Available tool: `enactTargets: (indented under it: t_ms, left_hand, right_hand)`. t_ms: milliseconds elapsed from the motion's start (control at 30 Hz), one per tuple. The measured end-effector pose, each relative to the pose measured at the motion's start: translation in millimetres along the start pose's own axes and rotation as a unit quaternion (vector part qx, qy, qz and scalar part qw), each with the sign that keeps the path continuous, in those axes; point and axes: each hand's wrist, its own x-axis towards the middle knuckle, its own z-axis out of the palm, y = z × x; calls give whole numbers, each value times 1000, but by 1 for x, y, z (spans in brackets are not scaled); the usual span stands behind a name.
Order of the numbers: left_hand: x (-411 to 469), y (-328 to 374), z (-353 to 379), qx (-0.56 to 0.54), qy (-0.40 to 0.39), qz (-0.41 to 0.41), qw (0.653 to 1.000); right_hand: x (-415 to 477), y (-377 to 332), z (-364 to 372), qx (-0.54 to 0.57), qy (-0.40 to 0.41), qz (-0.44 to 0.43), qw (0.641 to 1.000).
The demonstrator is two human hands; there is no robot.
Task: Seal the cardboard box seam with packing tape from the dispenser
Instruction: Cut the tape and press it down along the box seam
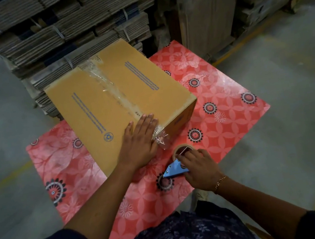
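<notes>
A brown cardboard box (110, 97) lies on a red flowered table (221, 111). Clear packing tape (113, 89) runs along its middle seam from the far edge to the near corner, wrinkled in places, with a crumpled loose end (161, 138) hanging over the near edge. My left hand (139, 141) lies flat, fingers together, on the box's near corner over the tape's end. My right hand (198, 170) grips the blue tape dispenser (174, 169) with its roll of tape (182, 151), just off the box's near corner above the table.
Bundles of flattened cardboard (62, 31) are stacked high behind the box. More flat cartons wrapped in plastic (209, 13) stand at the back right. Grey concrete floor (284, 64) with yellow lines surrounds the table.
</notes>
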Motion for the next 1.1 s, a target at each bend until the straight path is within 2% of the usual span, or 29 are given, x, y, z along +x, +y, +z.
enactTargets:
  t_ms: [33, 67, 100, 133, 167, 200, 233, 267, 400, 567, 700, 867, 967, 1100]
  left_hand:
    - [0, 0, 0, 1, 1, 0, 1000]
    - [0, 0, 1, 3, 3, 1, 1000]
    - [0, 0, 1, 3, 4, 2, 1000]
    - [0, 0, 1, 2, 5, 3, 1000]
    - [0, 0, 1, 1, 5, 3, 1000]
    - [0, 0, 0, 0, 5, 5, 1000]
    - [0, 0, 0, -1, 5, 7, 1000]
    - [0, 0, -1, -2, 3, 10, 1000]
    - [-1, -1, -1, -7, -3, 14, 1000]
    - [-1, 0, -1, -4, -14, 15, 1000]
    - [-2, 1, -2, -2, 9, 25, 1000]
    - [-9, 1, 0, 10, 63, 114, 991]
    - [-11, 0, 0, 13, 69, 157, 985]
    - [-12, -1, -1, 15, 77, 167, 983]
  right_hand:
    - [2, -2, -8, 75, 36, 50, 995]
    - [7, -5, -17, 189, 65, 105, 974]
    - [14, -8, -27, 340, 74, 169, 922]
    - [26, -10, -37, 492, 64, 235, 836]
    - [38, -10, -46, 597, 43, 296, 744]
    - [50, -9, -52, 664, 15, 332, 670]
    - [60, -9, -57, 697, -10, 347, 628]
    - [66, -10, -59, 709, -24, 347, 613]
    - [68, -15, -60, 690, 24, 312, 652]
    - [65, -18, -53, 706, 37, 336, 623]
    - [70, -20, -47, 689, 55, 346, 635]
    - [74, -19, -40, 691, 56, 332, 640]
    - [76, -20, -37, 707, 61, 325, 625]
    - [77, -20, -35, 709, 63, 323, 624]
